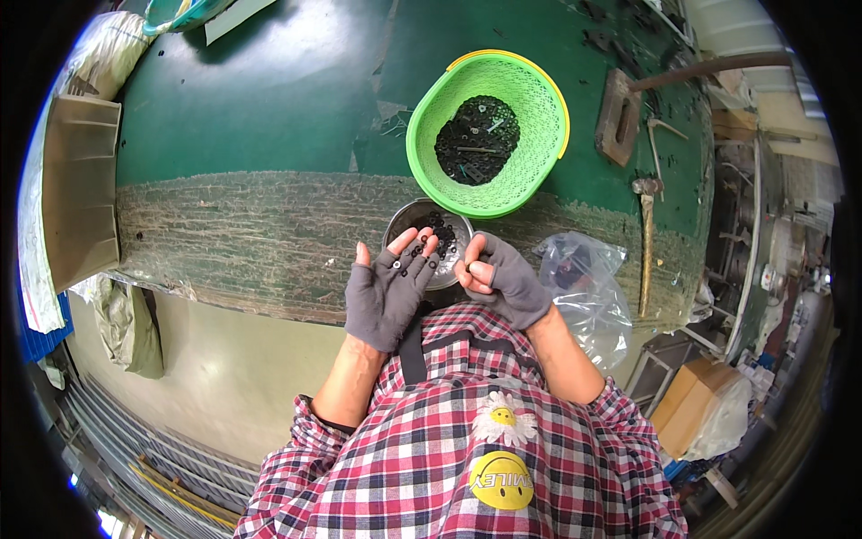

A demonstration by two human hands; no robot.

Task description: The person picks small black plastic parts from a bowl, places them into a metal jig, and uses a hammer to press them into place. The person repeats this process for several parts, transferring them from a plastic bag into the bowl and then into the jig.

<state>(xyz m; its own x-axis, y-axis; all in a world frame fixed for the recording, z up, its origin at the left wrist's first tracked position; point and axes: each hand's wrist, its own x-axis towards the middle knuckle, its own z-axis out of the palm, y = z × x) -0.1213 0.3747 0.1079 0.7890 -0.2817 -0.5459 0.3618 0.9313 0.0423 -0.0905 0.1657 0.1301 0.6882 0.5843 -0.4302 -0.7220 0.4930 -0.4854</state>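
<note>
My left hand (384,301), in a grey fingerless glove, is turned palm up with its fingers stretched out. Several small black nuts (417,255) rest loose on its fingers and upper palm. Beside it, my right hand (505,278), gloved the same way, pinches a tiny dark piece, seemingly one such nut, between thumb and fingers. Both hands are over the near side of a round metal bowl (400,219), which has more black nuts in it. My left fingers hide part of the bowl. Just beyond it stands a green plastic basket (537,144) with a yellow handle, holding dark small parts and a few bolts.
A clear plastic bag (593,292) lies right of my right hand. Farther right are a hammer (646,234) and a heavy metal block (618,117) with a long handle. A tan bin (83,184) stands at the left end of the worn green table (269,117).
</note>
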